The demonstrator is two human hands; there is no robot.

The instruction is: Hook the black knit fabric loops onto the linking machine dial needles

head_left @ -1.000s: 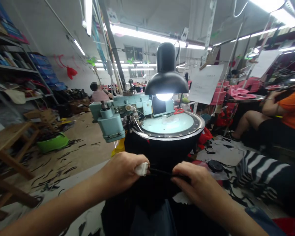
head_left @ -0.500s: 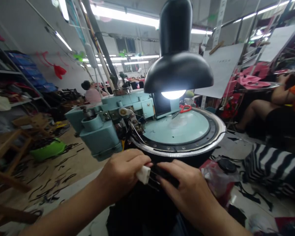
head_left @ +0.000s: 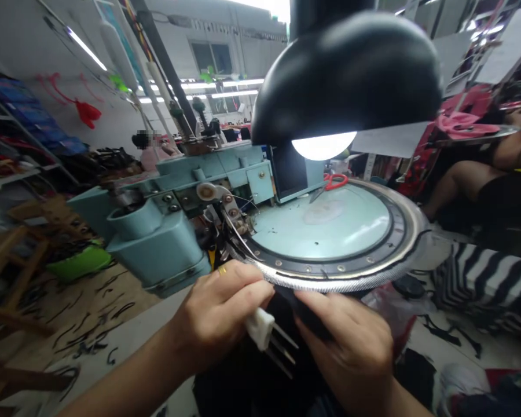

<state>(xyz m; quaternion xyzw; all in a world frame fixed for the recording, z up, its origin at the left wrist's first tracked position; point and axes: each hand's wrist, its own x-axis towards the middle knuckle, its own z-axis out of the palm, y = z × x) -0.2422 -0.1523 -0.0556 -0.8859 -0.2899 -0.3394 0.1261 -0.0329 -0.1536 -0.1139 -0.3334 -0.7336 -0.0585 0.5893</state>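
My left hand [head_left: 226, 310], with a ring on one finger, is closed around a small white-handled tool [head_left: 260, 329] with thin metal prongs pointing down to the right. Its thumb and finger also pinch the edge of black fabric [head_left: 243, 379], which hangs down below both hands. To the right, my right hand [head_left: 347, 336] grips the same fabric between thumb and fingers. Both hands are just below the near rim of a round toothed dial [head_left: 312, 284] on a pale green linking machine [head_left: 156, 243]. A thin black strip lies along the dial's right edge.
Close above the dial hangs a lit black lamp [head_left: 351, 81]. Red-handled scissors [head_left: 335, 182] lie on the dial plate. A green basin [head_left: 80, 260] and dark scraps are on the floor at left. A striped cloth [head_left: 481, 278] and a seated person [head_left: 477, 179] are at right.
My view has moved nearer the machine. Both hands and the fabric are now close against the dial's near rim, and the tool's prongs show more plainly.
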